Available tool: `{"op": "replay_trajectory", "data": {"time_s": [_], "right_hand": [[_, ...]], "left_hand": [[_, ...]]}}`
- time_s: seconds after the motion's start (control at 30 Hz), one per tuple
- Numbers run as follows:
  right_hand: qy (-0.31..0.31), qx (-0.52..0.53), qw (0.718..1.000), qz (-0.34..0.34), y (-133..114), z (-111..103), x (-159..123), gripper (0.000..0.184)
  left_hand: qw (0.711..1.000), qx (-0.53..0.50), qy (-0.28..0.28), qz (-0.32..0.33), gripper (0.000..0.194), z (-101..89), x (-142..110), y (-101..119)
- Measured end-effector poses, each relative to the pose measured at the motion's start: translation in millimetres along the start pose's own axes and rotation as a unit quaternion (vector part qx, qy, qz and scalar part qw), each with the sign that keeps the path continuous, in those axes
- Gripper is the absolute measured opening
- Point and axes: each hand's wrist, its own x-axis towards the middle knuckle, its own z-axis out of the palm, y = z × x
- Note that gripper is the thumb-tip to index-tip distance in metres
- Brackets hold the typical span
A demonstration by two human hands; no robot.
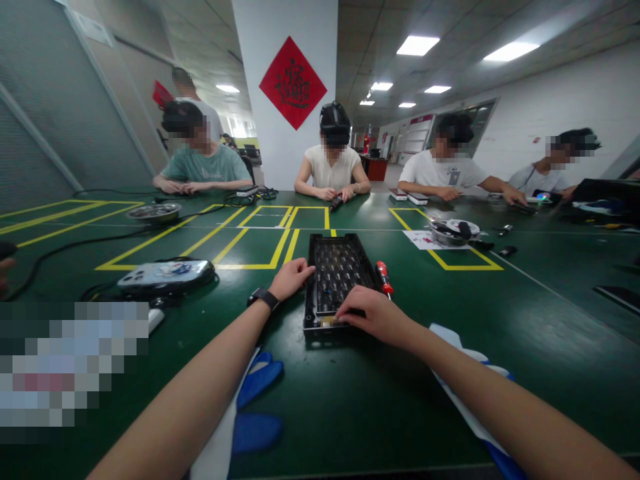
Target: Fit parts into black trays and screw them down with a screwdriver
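Observation:
A black rectangular case [342, 267] lies open on the green table in front of me, with rows of small pieces set in its grid. My left hand [293, 277], wearing a dark watch [263, 298], is closed at the case's left edge. Over the near end, my right hand [373, 311] is pinched beside a yellowish piece [327, 321]; what its fingertips hold, if anything, is hidden. Just right of the case lies a screwdriver [384, 277] with a red handle.
Blue-and-white gloves [257, 383] lie under my forearms. A phone [167, 273] on coiled cable is at left. Metal bowls [154, 212] stand further back, the right one [455, 231] holding dark parts. Several people sit across the table; yellow tape [240, 268] marks its surface.

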Motion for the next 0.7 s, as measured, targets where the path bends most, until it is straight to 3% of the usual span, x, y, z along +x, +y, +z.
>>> {"op": "replay_trajectory", "data": {"time_s": [0.17, 0.33, 0.43, 0.53, 0.7], "right_hand": [[-0.010, -0.006, 1.000, 0.013, 0.5, 0.2, -0.4, 0.016], [-0.006, 0.000, 1.000, 0.021, -0.1, -0.7, -1.3, 0.015], [-0.002, 0.005, 1.000, 0.024, 0.7, -1.3, -1.7, 0.015], [-0.004, 0.012, 0.999, 0.030, 1.2, -2.4, -1.5, 0.015], [0.001, 0.018, 0.999, 0.031, 0.9, -3.0, -1.2, 0.014]], "left_hand": [[1.000, 0.004, 0.002, 0.003, 0.033, 0.5, -0.1, 0.3], [0.998, 0.003, 0.054, 0.023, 0.033, -2.3, 0.9, 2.8], [0.995, 0.004, 0.085, 0.054, 0.031, -3.7, -0.9, 12.0], [0.992, 0.046, 0.072, 0.095, 0.027, 0.5, -6.5, 25.3], [0.987, 0.123, 0.075, 0.068, 0.027, 11.0, -15.5, 40.0]]}}
